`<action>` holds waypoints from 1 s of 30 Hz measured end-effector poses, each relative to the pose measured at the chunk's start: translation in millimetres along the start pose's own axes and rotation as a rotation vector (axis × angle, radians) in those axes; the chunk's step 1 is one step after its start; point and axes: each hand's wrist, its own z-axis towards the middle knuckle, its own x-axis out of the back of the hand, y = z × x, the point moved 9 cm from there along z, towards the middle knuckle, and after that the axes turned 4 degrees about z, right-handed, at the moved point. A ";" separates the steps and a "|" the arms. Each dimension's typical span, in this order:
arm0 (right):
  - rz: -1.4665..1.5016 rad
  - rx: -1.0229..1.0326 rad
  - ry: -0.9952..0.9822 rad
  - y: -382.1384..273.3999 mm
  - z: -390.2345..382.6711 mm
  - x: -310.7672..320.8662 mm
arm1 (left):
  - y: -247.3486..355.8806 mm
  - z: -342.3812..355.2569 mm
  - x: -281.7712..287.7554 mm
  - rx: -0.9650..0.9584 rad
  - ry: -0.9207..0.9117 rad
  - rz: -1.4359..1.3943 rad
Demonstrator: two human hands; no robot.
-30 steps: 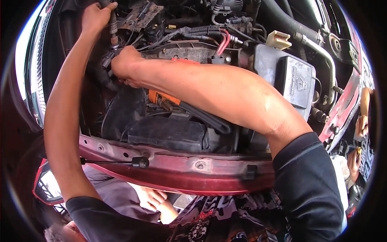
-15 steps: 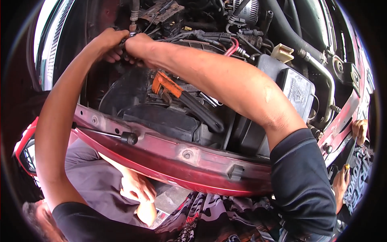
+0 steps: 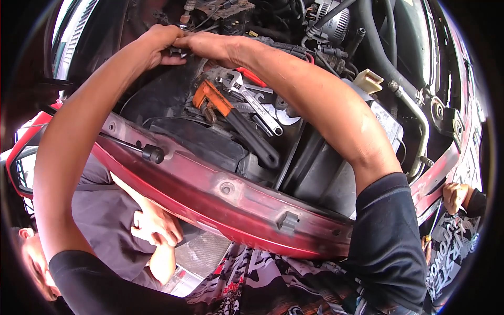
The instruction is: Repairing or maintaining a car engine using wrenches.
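Left hand [image 3: 165, 42] had come down from the pipe [image 3: 185, 20] and met the right hand [image 3: 210, 46], so the two hands touched just below it. That seemed to put both hands to work on one spot. Left fingers were bent by a small shiny bit [image 3: 178, 51], under the pipe's end, but I could not tell if either hand gripped it. More tools showed now: a silver wrench [image 3: 252, 102] and a red handle [image 3: 251, 77] near the orange wrench [image 3: 212, 97]. Tiny letters marked the silver wrench. Big white letters covered another person's dark clothes [image 3: 454, 231], and the shirt [image 3: 262, 278] had red and white print.
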 end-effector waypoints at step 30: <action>-0.719 -0.019 0.323 -16.0 -66.9 76.0 | 8.9 -0.1 -3.9 -0.054 -0.084 0.812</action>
